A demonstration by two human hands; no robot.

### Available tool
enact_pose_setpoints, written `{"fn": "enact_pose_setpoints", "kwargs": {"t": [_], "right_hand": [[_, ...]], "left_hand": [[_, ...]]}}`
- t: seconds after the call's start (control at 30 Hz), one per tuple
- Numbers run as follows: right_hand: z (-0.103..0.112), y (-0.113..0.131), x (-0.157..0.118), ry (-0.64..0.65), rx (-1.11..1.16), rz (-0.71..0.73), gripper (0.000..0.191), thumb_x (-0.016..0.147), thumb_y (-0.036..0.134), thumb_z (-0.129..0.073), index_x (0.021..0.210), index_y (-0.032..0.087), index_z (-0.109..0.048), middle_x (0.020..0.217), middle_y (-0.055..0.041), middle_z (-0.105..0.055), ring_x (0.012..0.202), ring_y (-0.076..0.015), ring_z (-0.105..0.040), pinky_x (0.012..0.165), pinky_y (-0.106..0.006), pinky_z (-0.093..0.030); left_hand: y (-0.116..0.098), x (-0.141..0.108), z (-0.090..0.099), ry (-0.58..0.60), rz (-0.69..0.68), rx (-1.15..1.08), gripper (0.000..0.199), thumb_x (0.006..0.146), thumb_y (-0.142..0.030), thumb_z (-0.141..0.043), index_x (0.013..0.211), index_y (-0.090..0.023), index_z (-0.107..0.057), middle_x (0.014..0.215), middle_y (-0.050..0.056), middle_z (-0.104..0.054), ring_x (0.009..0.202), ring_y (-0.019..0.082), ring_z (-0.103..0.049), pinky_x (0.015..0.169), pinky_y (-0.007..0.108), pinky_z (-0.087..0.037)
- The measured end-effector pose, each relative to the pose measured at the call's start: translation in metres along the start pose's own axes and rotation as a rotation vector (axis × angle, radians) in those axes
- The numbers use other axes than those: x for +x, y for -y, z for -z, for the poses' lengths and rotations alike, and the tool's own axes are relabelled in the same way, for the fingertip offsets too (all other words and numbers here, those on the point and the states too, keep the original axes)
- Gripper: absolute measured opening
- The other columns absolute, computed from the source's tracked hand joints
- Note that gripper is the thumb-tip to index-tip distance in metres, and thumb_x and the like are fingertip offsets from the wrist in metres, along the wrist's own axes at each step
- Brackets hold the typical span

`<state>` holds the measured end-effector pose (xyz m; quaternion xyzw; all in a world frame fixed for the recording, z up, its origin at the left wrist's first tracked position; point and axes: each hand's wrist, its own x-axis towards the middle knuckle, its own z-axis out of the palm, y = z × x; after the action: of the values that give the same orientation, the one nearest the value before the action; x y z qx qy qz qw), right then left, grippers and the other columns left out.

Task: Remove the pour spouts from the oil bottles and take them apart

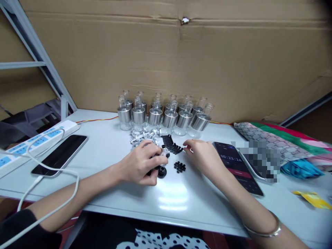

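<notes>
My left hand (145, 163) has its fingers curled round a small whitish part that they mostly hide, beside round black pieces (162, 172). My right hand (201, 154) is at the right end of a row of thin black sticks (171, 144), thumb and index finger near each other at the stick ends; whether they pinch one is too small to tell. A cluster of small black rings (179, 167) lies between the hands. Behind my left hand is a pile of white and silver parts (144, 135). Several glass bottles with metal bands (155, 117) stand in rows at the back.
On the left lie a power strip (38, 141), a dark phone (61, 155) and a white cable (52, 168) crossing my left forearm. At right are a phone showing a timer (237, 166), a blurred object, patterned bags (272, 140) and a yellow packet (313, 199). Cardboard (160, 52) stands behind.
</notes>
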<state>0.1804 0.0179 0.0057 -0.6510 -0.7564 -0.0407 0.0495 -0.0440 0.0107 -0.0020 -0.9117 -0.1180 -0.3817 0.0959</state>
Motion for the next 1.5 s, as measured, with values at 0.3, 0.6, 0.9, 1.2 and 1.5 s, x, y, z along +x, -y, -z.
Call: {"fn": "enact_pose_setpoints", "kwargs": {"t": [0.3, 0.6, 0.9, 1.2, 1.5], "right_hand": [[-0.012, 0.003, 0.008, 0.089, -0.034, -0.074, 0.024, 0.088, 0.028, -0.050, 0.093, 0.016, -0.070, 0.091, -0.0122, -0.073, 0.086, -0.0282, -0.067, 0.066, -0.033, -0.039], [-0.008, -0.002, 0.006, 0.038, 0.038, -0.102, 0.018, 0.081, 0.016, -0.049, 0.083, 0.016, -0.066, 0.083, -0.0115, -0.072, 0.078, -0.0263, -0.067, 0.061, -0.030, -0.038], [0.008, 0.023, -0.022, -0.200, 1.008, 0.234, 0.011, 0.081, 0.025, -0.056, 0.072, 0.018, -0.056, 0.065, 0.0007, -0.059, 0.060, -0.0117, -0.055, 0.056, -0.023, -0.043], [0.013, 0.034, -0.030, -0.133, 1.238, 0.173, 0.014, 0.079, 0.032, -0.061, 0.081, 0.018, -0.066, 0.069, 0.0003, -0.061, 0.058, -0.0106, -0.049, 0.053, -0.024, -0.040], [0.017, 0.032, -0.027, -0.002, 1.458, 0.067, 0.020, 0.067, 0.035, -0.071, 0.073, 0.018, -0.064, 0.067, -0.0008, -0.063, 0.060, -0.0119, -0.055, 0.055, -0.024, -0.045]], "left_hand": [[0.000, -0.001, 0.004, 0.015, 0.036, -0.026, 0.022, 0.069, -0.018, -0.034, 0.089, -0.020, -0.044, 0.075, 0.003, -0.050, 0.069, 0.017, -0.049, 0.076, 0.039, -0.045], [-0.001, 0.000, -0.001, -0.060, -0.011, 0.102, 0.009, 0.084, -0.016, -0.048, 0.085, -0.021, -0.040, 0.067, -0.004, -0.055, 0.059, 0.010, -0.051, 0.078, 0.031, -0.047], [0.001, -0.005, -0.007, -0.058, 0.046, 0.024, 0.020, 0.086, -0.019, -0.050, 0.101, -0.020, -0.037, 0.080, -0.002, -0.068, 0.069, 0.010, -0.065, 0.089, 0.037, -0.042], [-0.003, -0.003, -0.006, -0.034, 0.064, -0.030, 0.028, 0.086, -0.022, -0.048, 0.112, -0.020, -0.036, 0.076, -0.004, -0.069, 0.062, 0.011, -0.065, 0.090, 0.040, -0.043], [-0.001, -0.004, -0.005, -0.045, 0.050, -0.010, 0.033, 0.087, -0.025, -0.049, 0.116, -0.017, -0.036, 0.077, -0.002, -0.070, 0.061, 0.012, -0.065, 0.091, 0.040, -0.041]]}}
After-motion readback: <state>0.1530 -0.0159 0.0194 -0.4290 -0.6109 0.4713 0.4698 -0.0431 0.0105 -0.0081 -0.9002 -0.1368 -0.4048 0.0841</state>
